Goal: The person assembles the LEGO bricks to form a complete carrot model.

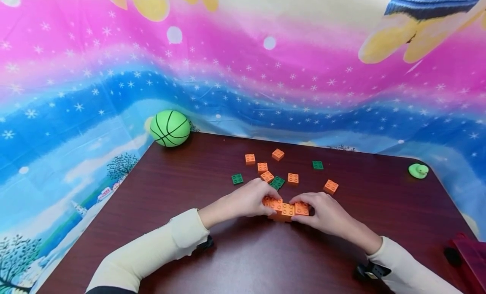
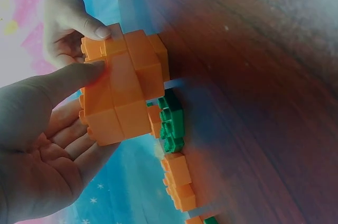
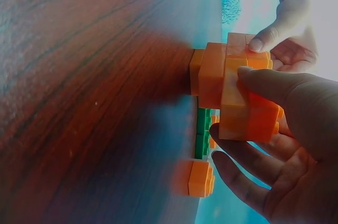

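An orange block structure [image 1: 287, 210] of stacked toy bricks stands on the table, narrow at its base and wider above, as both wrist views show. Its left end is held by my left hand [image 1: 248, 199], thumb on the near face [image 2: 113, 84] and fingers behind. My right hand [image 1: 324, 211] grips the right end, with the thumb on the near side and fingers round the back. Just behind the structure lies a green brick [image 1: 278, 182], also visible in the left wrist view beyond the stack. An orange brick [image 1: 267, 176] sits beside it.
More orange bricks [image 1: 293, 178] and green bricks [image 1: 317, 164] are scattered on the dark wooden table [image 1: 182, 171]. A green ball [image 1: 170, 128] sits at the back left corner, a small green duck [image 1: 418, 171] at the back right. A red translucent object [image 1: 471, 256] stands at the right edge.
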A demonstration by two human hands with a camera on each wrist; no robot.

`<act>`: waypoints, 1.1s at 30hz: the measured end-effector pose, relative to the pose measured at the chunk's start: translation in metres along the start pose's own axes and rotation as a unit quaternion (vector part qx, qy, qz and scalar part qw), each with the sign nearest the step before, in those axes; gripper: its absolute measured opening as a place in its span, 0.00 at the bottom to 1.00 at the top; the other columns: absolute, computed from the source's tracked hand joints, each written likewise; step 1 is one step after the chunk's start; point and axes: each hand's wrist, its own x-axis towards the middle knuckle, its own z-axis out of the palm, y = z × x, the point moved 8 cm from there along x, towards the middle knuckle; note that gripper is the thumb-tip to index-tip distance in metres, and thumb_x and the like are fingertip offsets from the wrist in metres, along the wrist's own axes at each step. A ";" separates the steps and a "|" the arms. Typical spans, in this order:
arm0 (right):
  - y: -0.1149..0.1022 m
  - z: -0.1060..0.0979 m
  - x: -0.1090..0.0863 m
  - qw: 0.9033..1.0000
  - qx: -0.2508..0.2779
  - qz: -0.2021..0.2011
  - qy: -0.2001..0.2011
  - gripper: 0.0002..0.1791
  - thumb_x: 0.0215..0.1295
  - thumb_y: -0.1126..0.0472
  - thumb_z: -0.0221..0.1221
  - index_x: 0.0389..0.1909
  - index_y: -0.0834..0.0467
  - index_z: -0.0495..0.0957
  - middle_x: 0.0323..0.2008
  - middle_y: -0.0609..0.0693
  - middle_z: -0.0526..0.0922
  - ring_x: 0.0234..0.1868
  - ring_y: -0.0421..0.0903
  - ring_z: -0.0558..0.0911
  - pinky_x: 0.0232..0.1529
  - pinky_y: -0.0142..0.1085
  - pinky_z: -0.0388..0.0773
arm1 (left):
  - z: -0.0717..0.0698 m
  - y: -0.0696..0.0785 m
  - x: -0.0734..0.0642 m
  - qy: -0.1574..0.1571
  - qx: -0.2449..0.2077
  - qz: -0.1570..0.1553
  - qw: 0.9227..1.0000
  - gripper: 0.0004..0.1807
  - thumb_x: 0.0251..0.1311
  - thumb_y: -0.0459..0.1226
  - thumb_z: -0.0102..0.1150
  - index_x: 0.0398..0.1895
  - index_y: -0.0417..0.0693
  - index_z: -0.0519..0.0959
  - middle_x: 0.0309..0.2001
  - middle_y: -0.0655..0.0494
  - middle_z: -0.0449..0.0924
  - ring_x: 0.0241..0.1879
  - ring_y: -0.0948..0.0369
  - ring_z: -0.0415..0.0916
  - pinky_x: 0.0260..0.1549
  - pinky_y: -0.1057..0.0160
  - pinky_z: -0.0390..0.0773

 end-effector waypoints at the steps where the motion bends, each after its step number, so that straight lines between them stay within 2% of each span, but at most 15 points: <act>1: 0.000 0.000 0.000 1.000 0.000 0.000 0.000 0.17 0.61 0.50 0.72 0.50 0.48 0.85 0.43 0.42 0.90 0.34 0.29 0.79 0.34 0.27 0.75 | 0.000 0.000 0.000 0.001 0.001 -0.001 1.000 0.16 0.62 0.40 0.72 0.52 0.48 0.88 0.45 0.57 0.90 0.35 0.71 0.79 0.33 0.74 0.77; 12: -0.001 0.001 0.002 1.000 0.007 0.001 -0.006 0.19 0.61 0.47 0.72 0.51 0.47 0.85 0.45 0.41 0.89 0.35 0.30 0.79 0.36 0.29 0.77 | 0.001 -0.003 -0.003 0.009 -0.003 -0.008 1.000 0.17 0.61 0.40 0.72 0.53 0.48 0.87 0.46 0.56 0.90 0.38 0.71 0.81 0.36 0.74 0.78; 16: 0.004 -0.002 0.001 0.999 0.026 0.014 -0.019 0.18 0.70 0.44 0.64 0.55 0.47 0.85 0.48 0.39 0.88 0.42 0.33 0.83 0.43 0.34 0.81 | 0.001 -0.004 -0.004 0.008 -0.004 -0.013 1.000 0.17 0.61 0.40 0.72 0.53 0.48 0.87 0.47 0.56 0.90 0.39 0.70 0.81 0.37 0.74 0.78; 18: 0.010 -0.008 0.002 0.999 0.029 0.025 -0.009 0.18 0.73 0.44 0.60 0.55 0.48 0.85 0.50 0.39 0.88 0.46 0.36 0.85 0.48 0.39 0.82 | 0.001 -0.004 -0.004 0.006 -0.005 -0.014 1.000 0.17 0.61 0.40 0.73 0.53 0.48 0.87 0.47 0.56 0.90 0.39 0.70 0.81 0.37 0.74 0.78; 20: 0.018 -0.017 0.004 0.999 0.021 0.043 0.013 0.18 0.74 0.44 0.59 0.54 0.49 0.86 0.50 0.41 0.89 0.49 0.41 0.86 0.51 0.44 0.83 | 0.001 -0.005 -0.005 0.005 -0.007 -0.013 1.000 0.17 0.61 0.40 0.73 0.52 0.48 0.88 0.47 0.56 0.90 0.39 0.71 0.81 0.37 0.74 0.78; 24: 0.044 -0.037 0.006 0.995 0.000 0.083 0.054 0.20 0.69 0.44 0.65 0.52 0.52 0.86 0.51 0.49 0.89 0.53 0.51 0.86 0.54 0.54 0.81 | 0.000 -0.004 -0.005 0.005 -0.007 -0.009 1.000 0.16 0.61 0.40 0.73 0.52 0.48 0.88 0.47 0.56 0.90 0.38 0.71 0.81 0.36 0.73 0.77; 27: 0.068 -0.047 0.003 0.992 -0.018 0.116 0.055 0.22 0.67 0.46 0.67 0.53 0.56 0.85 0.54 0.56 0.87 0.54 0.57 0.84 0.54 0.57 0.79 | -0.001 -0.004 -0.005 0.006 -0.009 -0.007 1.000 0.16 0.61 0.39 0.73 0.52 0.48 0.88 0.47 0.57 0.90 0.37 0.71 0.80 0.35 0.74 0.77; 33: 0.111 -0.052 -0.011 0.981 -0.046 0.189 0.025 0.27 0.61 0.47 0.72 0.57 0.59 0.83 0.53 0.62 0.84 0.51 0.59 0.82 0.48 0.58 0.80 | 0.002 -0.004 -0.002 0.006 -0.020 -0.005 1.000 0.17 0.61 0.39 0.73 0.53 0.48 0.88 0.48 0.57 0.90 0.38 0.72 0.79 0.35 0.74 0.77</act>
